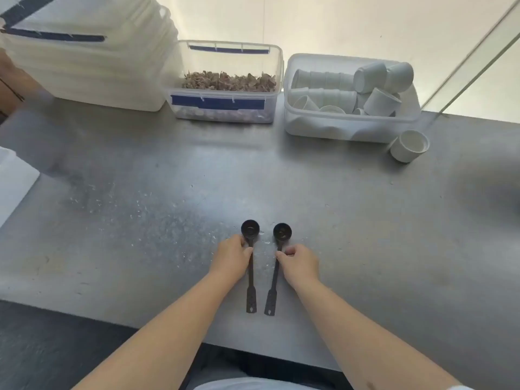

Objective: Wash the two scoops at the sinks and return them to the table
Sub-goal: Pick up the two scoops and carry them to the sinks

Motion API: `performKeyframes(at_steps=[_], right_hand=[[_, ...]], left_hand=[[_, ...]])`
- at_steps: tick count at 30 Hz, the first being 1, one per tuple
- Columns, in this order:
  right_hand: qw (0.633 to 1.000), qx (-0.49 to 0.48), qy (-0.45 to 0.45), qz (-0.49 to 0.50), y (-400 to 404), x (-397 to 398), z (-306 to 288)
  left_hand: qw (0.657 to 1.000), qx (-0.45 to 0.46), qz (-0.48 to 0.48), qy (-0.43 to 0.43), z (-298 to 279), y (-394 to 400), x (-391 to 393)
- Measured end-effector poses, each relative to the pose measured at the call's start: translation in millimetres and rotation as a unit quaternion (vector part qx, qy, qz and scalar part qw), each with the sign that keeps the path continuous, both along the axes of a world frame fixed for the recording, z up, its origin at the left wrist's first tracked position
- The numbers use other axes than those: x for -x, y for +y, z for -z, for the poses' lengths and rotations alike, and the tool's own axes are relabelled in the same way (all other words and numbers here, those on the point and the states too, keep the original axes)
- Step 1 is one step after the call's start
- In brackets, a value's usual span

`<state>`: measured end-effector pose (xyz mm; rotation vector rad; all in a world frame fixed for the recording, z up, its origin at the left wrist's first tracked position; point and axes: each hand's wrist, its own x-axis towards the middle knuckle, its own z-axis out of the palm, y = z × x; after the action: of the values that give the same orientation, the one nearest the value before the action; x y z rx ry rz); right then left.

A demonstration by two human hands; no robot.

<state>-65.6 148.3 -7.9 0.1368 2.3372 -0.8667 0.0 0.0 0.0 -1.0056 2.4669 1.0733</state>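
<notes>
Two black long-handled scoops lie side by side on the grey metal table point(365, 235), bowls pointing away from me. My left hand point(231, 256) pinches the upper handle of the left scoop point(250, 280), just below its round bowl. My right hand point(298, 264) pinches the upper handle of the right scoop point(273, 288) the same way. Both scoops rest flat on the table, their flat handle ends near the front edge. Water drops speckle the tabletop around them. No sink is in view.
Along the back stand a large white tub point(84, 60), a clear box of dried brownish pieces point(225, 88) and a clear box of small white cups point(349, 99). One white cup point(409, 146) lies beside it. A white object point(14, 181) sits at the left edge.
</notes>
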Motion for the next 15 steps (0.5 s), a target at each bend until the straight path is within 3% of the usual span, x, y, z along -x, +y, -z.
performKeyframes(at_steps=[8,15], right_hand=[[0.999,-0.026,-0.014,-0.014,-7.5,11.9,2.3],[0.987,0.104,-0.091,0.077,-6.9,8.3,4.4]], left_hand=[[0.999,-0.005,0.004,-0.039,2.0,-11.8,15.7],[0.979,-0.179,-0.099,-0.021,8.5,-21.1,12.0]])
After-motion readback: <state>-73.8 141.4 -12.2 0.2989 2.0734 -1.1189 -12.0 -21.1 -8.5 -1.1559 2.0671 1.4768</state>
